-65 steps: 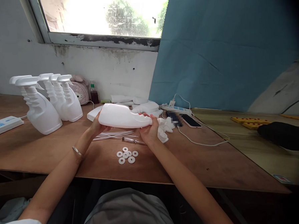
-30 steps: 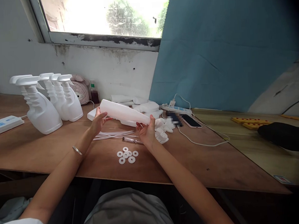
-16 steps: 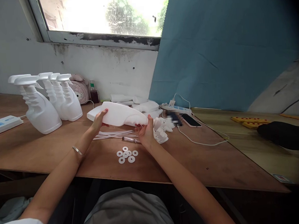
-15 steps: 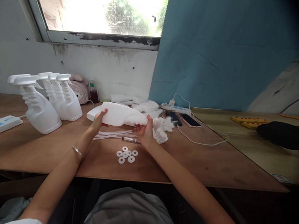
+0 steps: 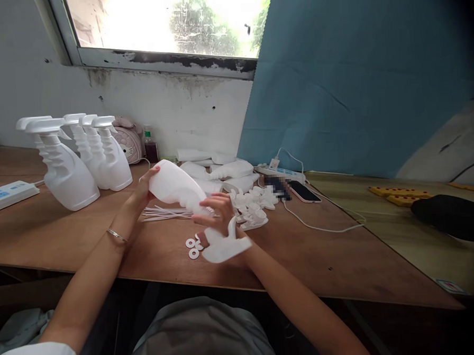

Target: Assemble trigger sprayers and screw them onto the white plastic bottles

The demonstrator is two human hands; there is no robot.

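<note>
Item: white trigger head (image 5: 224,246), hanging beneath the right hand (image 5: 220,213), which is curling its lower fingers round it while its upper fingers are meeting the neck of a white bottle. 
Item: flat white washers (image 5: 190,248), lying on the table (image 5: 305,258) just below the right hand, partly hidden by it. 
Item: the white bottle (image 5: 174,185) itself, slanting between both hands; the left hand (image 5: 144,186) is gripping its base. 
Item: thin white tubes (image 5: 163,213), resting beneath the bottle, between the hands. 
Item: more trigger heads (image 5: 254,202), heaping beyond the right hand. 
Item: phone (image 5: 304,191), lying farther right of that hand. 
Item: assembled spray bottles (image 5: 72,178), standing left of the left hand. 
Item: loose white bottles (image 5: 234,170), lying beyond both hands.
</note>
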